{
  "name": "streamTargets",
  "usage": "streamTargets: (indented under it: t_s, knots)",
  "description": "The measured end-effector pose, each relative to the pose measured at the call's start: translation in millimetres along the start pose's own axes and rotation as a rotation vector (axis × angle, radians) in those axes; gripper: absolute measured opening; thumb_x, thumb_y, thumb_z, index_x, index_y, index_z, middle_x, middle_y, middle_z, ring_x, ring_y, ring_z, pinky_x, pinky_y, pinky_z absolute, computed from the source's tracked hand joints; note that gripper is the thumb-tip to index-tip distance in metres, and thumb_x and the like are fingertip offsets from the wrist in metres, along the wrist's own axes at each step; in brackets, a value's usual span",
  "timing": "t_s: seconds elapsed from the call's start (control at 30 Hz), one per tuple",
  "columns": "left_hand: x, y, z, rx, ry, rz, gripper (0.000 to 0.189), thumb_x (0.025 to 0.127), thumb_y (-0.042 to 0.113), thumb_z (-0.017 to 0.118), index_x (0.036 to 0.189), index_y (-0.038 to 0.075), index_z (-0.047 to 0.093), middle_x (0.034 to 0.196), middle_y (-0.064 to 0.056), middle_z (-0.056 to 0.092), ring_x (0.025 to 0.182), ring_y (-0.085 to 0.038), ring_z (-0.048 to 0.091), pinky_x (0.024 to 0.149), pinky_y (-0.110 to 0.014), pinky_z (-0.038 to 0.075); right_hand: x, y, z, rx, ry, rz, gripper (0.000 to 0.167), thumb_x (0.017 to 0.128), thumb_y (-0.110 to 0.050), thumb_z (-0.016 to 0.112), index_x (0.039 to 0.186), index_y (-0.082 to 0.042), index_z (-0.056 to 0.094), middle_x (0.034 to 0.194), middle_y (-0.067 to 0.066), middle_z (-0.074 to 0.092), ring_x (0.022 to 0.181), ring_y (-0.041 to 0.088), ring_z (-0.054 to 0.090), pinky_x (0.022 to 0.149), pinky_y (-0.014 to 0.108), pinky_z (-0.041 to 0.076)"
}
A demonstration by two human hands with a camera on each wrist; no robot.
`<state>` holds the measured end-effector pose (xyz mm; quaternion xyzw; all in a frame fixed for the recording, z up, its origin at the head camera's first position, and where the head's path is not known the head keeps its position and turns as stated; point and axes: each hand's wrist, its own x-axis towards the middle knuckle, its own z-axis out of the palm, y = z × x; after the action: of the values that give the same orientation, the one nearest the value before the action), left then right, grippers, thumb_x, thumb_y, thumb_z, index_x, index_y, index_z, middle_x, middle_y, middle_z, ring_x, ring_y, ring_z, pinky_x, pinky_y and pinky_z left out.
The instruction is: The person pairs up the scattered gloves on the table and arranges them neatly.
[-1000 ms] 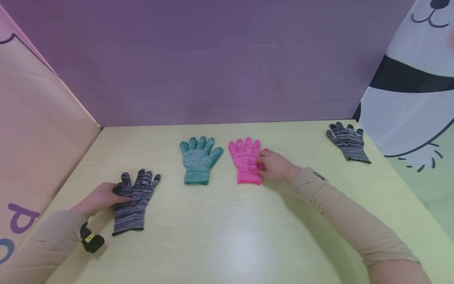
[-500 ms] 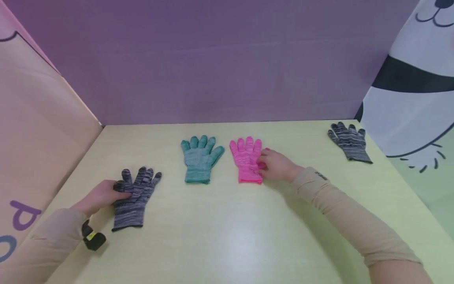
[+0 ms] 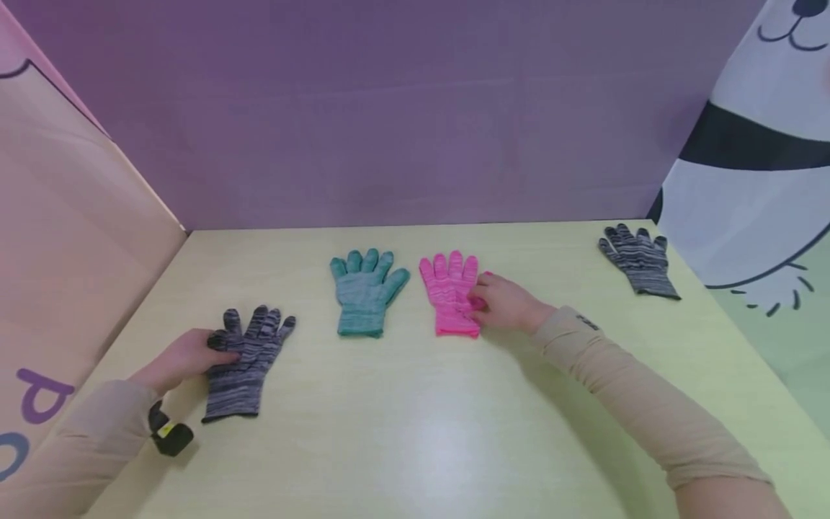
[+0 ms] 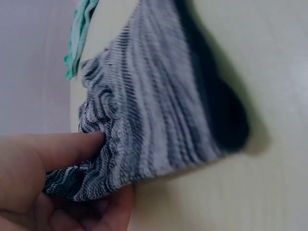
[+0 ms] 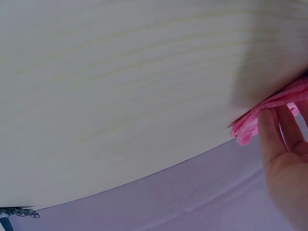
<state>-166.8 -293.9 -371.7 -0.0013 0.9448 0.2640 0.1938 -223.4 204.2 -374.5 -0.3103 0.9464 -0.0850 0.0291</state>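
Observation:
At the left of the head view, my left hand [image 3: 180, 360] pinches the thumb-side edge of a black-and-grey striped knit glove [image 3: 241, 386]. The left wrist view has my thumb on top of this glove [image 4: 154, 91] and fingers beneath, its cuff facing away. Further right, my right hand [image 3: 509, 303] pinches the right edge of a pink knit glove [image 3: 449, 292], which lies with its fingers pointing to the back. In the right wrist view, the pink glove's edge [image 5: 248, 127] is raised between thumb and fingers. A teal glove [image 3: 362, 297] lies flat between the two hands, untouched.
Another black-and-grey striped glove [image 3: 640, 263] lies near the table's back right corner. The pale wooden table [image 3: 363, 425] meets a purple backdrop [image 3: 402, 144] behind, with printed panels at both sides. A small black device [image 3: 171, 436] hangs at my left wrist.
The striped glove's cuff has shifted slightly left and back in my left hand's grip. My right hand and the pink glove keep their places.

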Motion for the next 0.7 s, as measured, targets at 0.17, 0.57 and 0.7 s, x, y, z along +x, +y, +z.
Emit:
streamTargets:
  t_s: [0.17,0.57,0.7]
  knots:
    - [-0.7,3.3,-5.2,-0.039,-0.031,0.025,0.067,0.089,0.024,0.062,0.124,-0.027,0.036,0.115,-0.039,0.052,0.102,-0.044,0.056,0.088,-0.053,0.048,-0.2,-0.8,-0.9,-0.004,-0.001,0.002,0.026,0.084,-0.023,0.069,0.098,-0.001,0.067,0.086,0.005,0.054,0.08,0.017,0.05,0.077,0.034,0.049]
    - [-5.4,50.3,-23.2,-0.098,-0.042,0.13,0.063,0.093,0.04,0.057,0.126,-0.012,0.045,0.113,-0.023,0.061,0.105,-0.034,0.059,0.091,-0.051,0.048,1.1,-0.8,0.2,-0.011,-0.002,-0.005,0.023,0.084,-0.022,0.068,0.095,-0.002,0.067,0.085,0.005,0.054,0.079,0.017,0.05,0.075,0.034,0.049]
    - [-6.8,73.3,-22.2,-0.102,-0.047,0.123,0.067,0.092,0.046,0.057,0.129,-0.009,0.044,0.119,-0.022,0.06,0.112,-0.037,0.055,0.095,-0.054,0.044,1.4,-0.4,1.0,-0.015,0.002,-0.011,0.022,0.084,-0.022,0.068,0.093,-0.002,0.066,0.084,0.005,0.054,0.079,0.018,0.05,0.076,0.035,0.049]
